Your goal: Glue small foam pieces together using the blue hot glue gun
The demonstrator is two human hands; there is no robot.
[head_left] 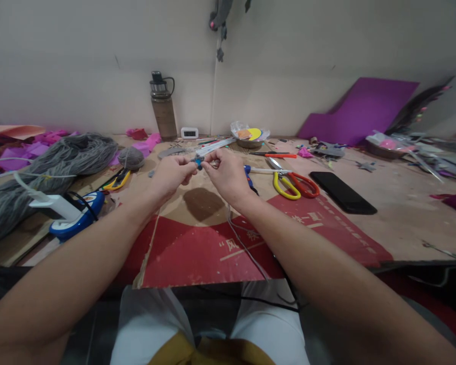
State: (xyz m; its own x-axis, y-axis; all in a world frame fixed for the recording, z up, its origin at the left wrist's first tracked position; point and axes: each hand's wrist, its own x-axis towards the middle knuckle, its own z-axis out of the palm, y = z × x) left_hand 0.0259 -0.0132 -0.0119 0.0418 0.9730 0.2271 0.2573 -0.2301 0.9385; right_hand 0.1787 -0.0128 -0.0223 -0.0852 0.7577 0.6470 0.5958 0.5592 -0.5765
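My left hand (173, 175) and my right hand (228, 175) meet above the red and brown cardboard sheet (213, 243). Both pinch a small blue object (199, 162) between their fingertips; what it is stays too small to tell. A thin white wire (247, 248) trails from under my right wrist toward my lap. Yellow and red scissors (294, 185) lie just right of my right hand.
A grey yarn bundle (41, 172) and a yarn ball (131, 157) lie at left, beside a blue and white device (74, 215). A water bottle (162, 106) stands at the wall. A black phone (342, 191), purple sheet (361, 109) and scraps lie right.
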